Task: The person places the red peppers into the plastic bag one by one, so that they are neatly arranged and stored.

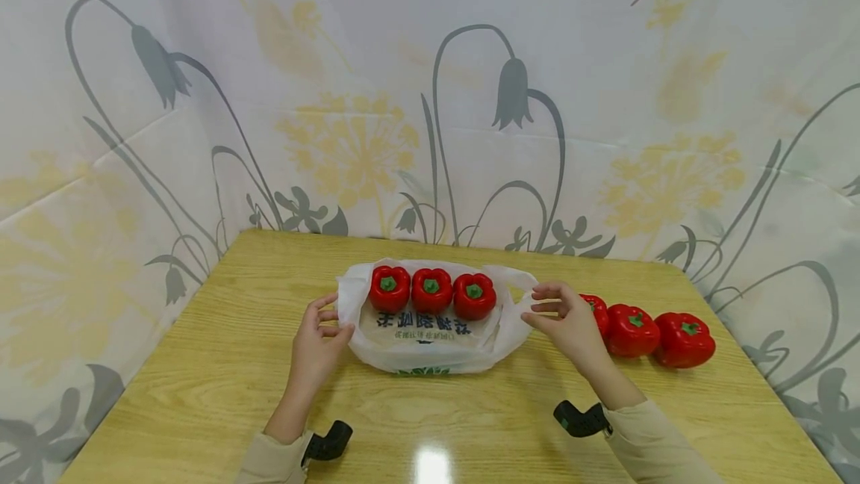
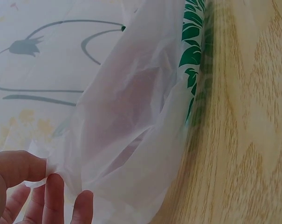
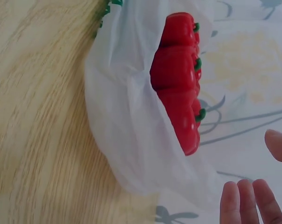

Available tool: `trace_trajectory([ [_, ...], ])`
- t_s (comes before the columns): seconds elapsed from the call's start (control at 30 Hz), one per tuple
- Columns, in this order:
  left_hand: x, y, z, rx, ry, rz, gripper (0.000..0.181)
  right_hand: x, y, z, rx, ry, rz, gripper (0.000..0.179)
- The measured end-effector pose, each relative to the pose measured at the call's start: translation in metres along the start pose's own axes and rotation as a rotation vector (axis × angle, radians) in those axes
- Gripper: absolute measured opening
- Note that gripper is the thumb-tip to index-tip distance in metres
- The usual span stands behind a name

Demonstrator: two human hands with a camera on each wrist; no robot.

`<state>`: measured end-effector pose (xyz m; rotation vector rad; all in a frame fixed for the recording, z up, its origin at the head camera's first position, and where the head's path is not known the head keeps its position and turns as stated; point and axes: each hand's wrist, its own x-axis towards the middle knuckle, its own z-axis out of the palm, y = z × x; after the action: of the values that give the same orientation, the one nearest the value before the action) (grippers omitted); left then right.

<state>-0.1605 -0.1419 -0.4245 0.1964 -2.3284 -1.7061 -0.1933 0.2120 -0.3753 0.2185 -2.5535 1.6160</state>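
At nine o'clock, the left grip [image 1: 319,340] pinches the bag [image 1: 419,359] (likely flimsy; take both sides); at three, the right grip [image 1: 569,323] looks loose.

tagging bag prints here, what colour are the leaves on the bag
Green. The leaves on the bag show best in the left wrist view.

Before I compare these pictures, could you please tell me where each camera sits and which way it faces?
Head: worn on the head, facing forward and down at the white plastic bag and glossy red bell peppers; left hand, right hand and forearms show.
Left wrist: worn there, facing the bag's side; left fingers show.
Right wrist: worn there, facing the bag's opening and three peppers; right fingers show.
Shared: head and right wrist views both show peppers inside the bag.
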Motion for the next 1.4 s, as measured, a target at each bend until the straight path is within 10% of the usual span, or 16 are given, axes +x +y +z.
trace_trajectory([
  [1.4, -0.002, 0.001, -0.001, -0.001, -0.015, -0.004, 0.053, -0.036, 0.031, -0.058, -0.110, 0.216, 0.036, 0.042],
])
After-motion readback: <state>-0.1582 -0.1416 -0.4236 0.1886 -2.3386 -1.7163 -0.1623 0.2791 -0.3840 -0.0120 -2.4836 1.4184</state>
